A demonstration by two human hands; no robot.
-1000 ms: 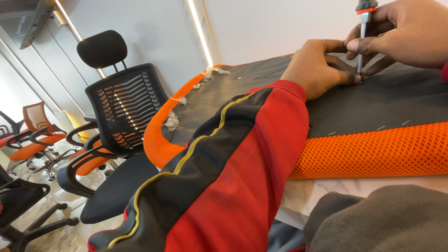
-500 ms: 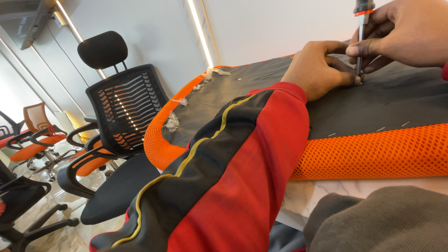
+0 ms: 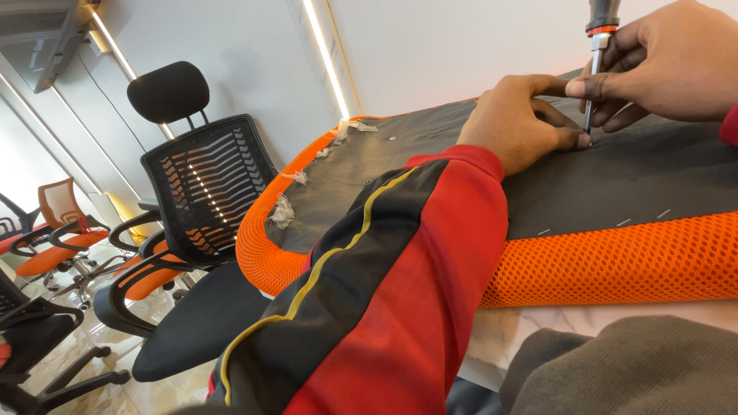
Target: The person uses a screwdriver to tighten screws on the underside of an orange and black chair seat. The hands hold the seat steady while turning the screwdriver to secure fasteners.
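The right hand (image 3: 673, 65) is clenched around a screwdriver (image 3: 598, 58), fingers wrapped on the shaft just below the dark handle with its red collar. The tool stands nearly upright, its metal tip pressed down onto the dark underside of a seat cushion (image 3: 615, 169). The left hand (image 3: 519, 119) lies flat on that same dark cover, holding nothing, its thumb and forefinger touching the surface right beside the screwdriver's tip. The cushion rests upside down on a pale marble table (image 3: 538, 330), at the upper right of the view. Its edge is wrapped in bright orange mesh, pinned to the dark backing by a few small staples near the rim. Bits of clear plastic cling along the far edge. The left arm wears a red and black sleeve (image 3: 384, 307) with 1 yellow stripe. A black mesh office chair (image 3: 196, 200) stands near the table's left side.
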